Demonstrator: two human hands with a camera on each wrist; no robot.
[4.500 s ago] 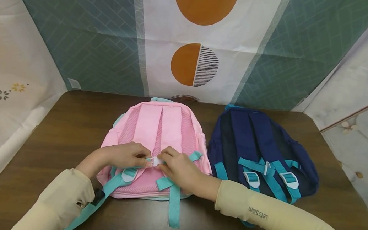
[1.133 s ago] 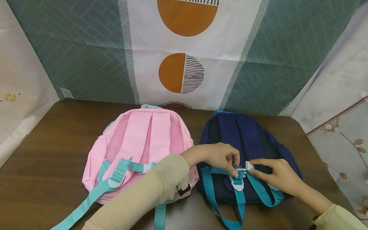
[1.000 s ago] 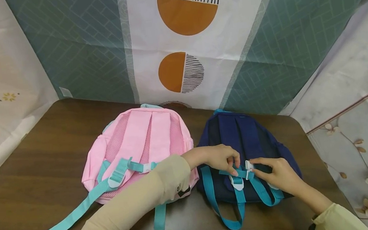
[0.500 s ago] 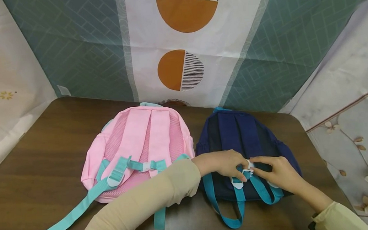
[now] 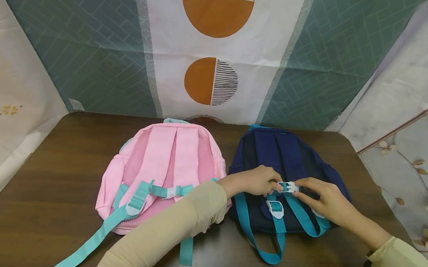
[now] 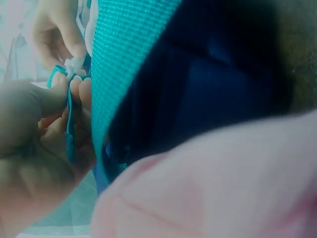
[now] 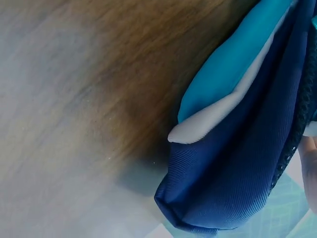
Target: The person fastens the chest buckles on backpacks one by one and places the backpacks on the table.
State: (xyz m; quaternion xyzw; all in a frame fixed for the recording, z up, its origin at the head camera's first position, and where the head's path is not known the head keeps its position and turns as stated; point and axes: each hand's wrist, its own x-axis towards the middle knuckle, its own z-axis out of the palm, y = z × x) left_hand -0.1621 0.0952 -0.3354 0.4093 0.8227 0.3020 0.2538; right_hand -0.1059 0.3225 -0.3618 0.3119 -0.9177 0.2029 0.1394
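Observation:
A navy backpack (image 5: 261, 146) lies on the table with its shoulder straps up. Over its middle, my left hand (image 5: 254, 181) pinches one half of a white side-release buckle (image 5: 287, 187) by its teal strap. From the right, my right hand (image 5: 324, 196) pinches the other half between thumb and finger. The two halves are lined up end to end, prongs at the socket's mouth. The left wrist view shows both hands meeting at the white buckle (image 6: 75, 67) behind a teal strap (image 6: 124, 44). Only the edge of my right hand (image 7: 309, 171) appears in the right wrist view.
Left of the navy one lies a pink backpack (image 5: 109, 188), its white chest buckle (image 5: 171, 192) joined. Its long mint strap (image 5: 70, 261) trails over the brown table (image 5: 53, 173). My left sleeve (image 5: 168, 227) crosses above it. A patterned cloth (image 5: 284, 17) hangs behind.
Both hands have moved from the pink backpack's buckle to the navy backpack's. Over the last second my left hand has brought its buckle half up against the half in my right hand.

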